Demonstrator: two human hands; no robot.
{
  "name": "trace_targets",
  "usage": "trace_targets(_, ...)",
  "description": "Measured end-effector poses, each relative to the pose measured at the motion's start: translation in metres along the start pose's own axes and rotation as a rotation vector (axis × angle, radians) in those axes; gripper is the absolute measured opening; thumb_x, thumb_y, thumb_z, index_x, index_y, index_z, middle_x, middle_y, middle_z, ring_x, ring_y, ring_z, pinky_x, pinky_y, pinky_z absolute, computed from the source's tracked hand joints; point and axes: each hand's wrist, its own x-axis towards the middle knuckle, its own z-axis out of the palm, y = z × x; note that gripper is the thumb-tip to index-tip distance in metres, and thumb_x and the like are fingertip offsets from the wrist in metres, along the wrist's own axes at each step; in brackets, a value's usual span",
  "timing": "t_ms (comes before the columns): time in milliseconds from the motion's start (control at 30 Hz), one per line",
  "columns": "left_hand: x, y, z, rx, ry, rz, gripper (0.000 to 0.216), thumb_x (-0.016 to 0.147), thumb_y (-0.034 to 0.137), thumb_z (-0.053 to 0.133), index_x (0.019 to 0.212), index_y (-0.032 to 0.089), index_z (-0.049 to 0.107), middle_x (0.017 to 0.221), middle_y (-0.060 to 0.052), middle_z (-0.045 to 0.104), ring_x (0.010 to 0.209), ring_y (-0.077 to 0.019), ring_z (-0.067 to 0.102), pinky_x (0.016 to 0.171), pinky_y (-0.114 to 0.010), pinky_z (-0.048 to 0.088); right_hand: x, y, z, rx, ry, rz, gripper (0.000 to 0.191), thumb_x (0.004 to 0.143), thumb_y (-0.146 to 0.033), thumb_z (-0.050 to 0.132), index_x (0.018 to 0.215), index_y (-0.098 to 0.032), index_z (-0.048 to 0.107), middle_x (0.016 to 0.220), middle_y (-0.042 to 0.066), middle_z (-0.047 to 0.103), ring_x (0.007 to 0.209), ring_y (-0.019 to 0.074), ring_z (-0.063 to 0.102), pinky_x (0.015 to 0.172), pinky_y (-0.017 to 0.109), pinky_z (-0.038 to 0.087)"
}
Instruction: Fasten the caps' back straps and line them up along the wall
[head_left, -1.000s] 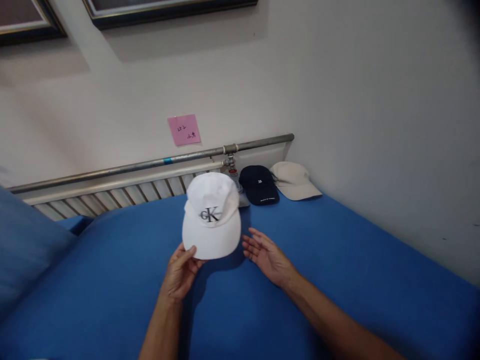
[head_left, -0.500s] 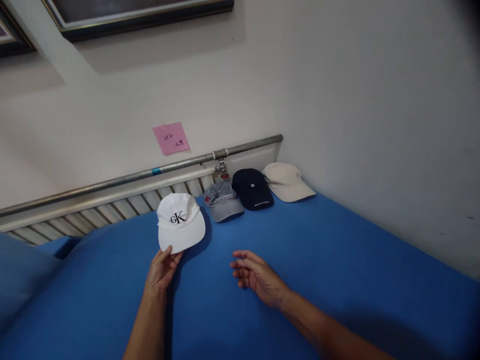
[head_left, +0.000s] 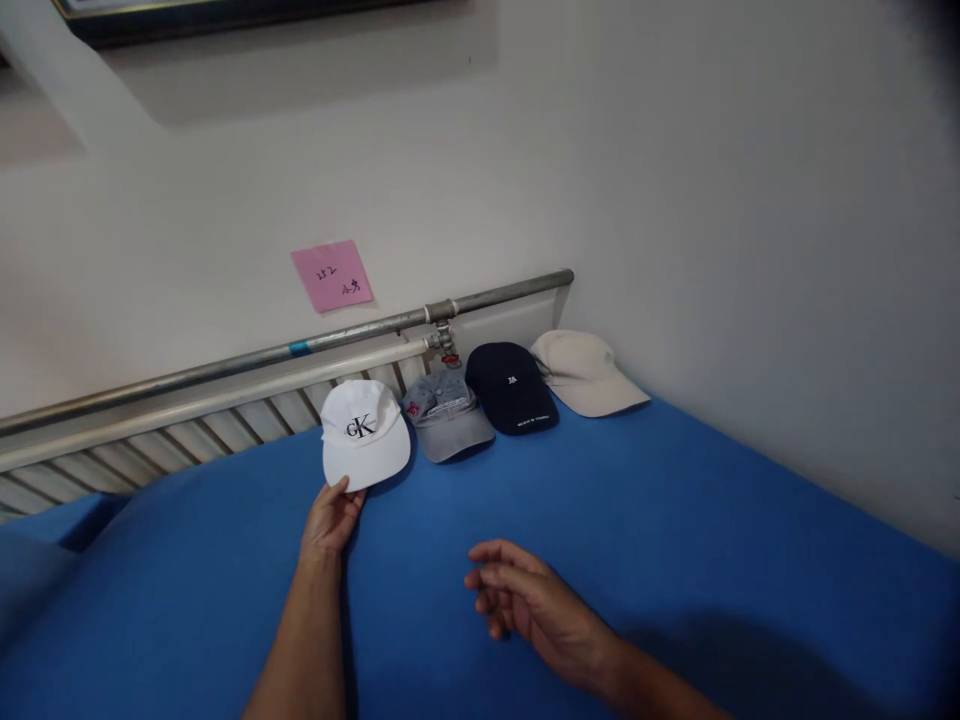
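My left hand (head_left: 334, 515) pinches the brim of a white baseball cap (head_left: 365, 435) with black lettering, thumb on top and fingers beneath. Right of that cap a grey cap (head_left: 450, 418) with a red mark rests on the blue sheet (head_left: 420, 620). Beside it lie a dark navy cap (head_left: 510, 388) and a beige cap (head_left: 587, 372), completing a row along the wall. My right hand (head_left: 529, 605) hovers over the sheet in front of the caps, fingers loosely curved and apart, holding nothing.
A white radiator (head_left: 225, 430) and a metal pipe (head_left: 375, 328) run along the wall behind the caps. A valve (head_left: 448, 350) with a red part sits behind the grey cap. Above the pipe are a pink note (head_left: 331, 275) and a framed picture (head_left: 225, 20).
My left hand has brought the white cap closer to the radiator and the grey cap. My right hand has drawn back toward me. The view has shifted slightly.
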Motion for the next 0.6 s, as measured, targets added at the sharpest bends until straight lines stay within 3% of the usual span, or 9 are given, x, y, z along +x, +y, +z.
trace_targets(467, 0.0073, 0.0022, 0.0045, 0.084, 0.099, -0.062, 0.039, 0.078, -0.007, 0.05, 0.107, 0.014, 0.066, 0.082, -0.006, 0.073, 0.066, -0.0128, 0.068, 0.061, -0.021, 0.059, -0.0009, -0.0018, 0.0057, -0.041, 0.041, 0.026, 0.031, 0.068, -0.028, 0.067, 0.096, -0.017, 0.058, 0.082, 0.004, 0.066, 0.067, 0.013, 0.058, 0.056, 0.025, 0.039)
trace_targets(600, 0.0075, 0.0021, 0.0041, 0.119, 0.119, -0.036, 0.03, 0.078, -0.008, 0.052, 0.095, 0.012, 0.067, 0.077, -0.005, 0.072, 0.067, -0.0128, 0.068, 0.064, -0.022, 0.059, -0.0008, -0.0021, 0.0062, -0.063, 0.041, 0.03, 0.03, 0.068, -0.027, 0.067, 0.095, -0.018, 0.058, 0.081, 0.004, 0.065, 0.065, 0.0125, 0.057, 0.056, 0.025, 0.038)
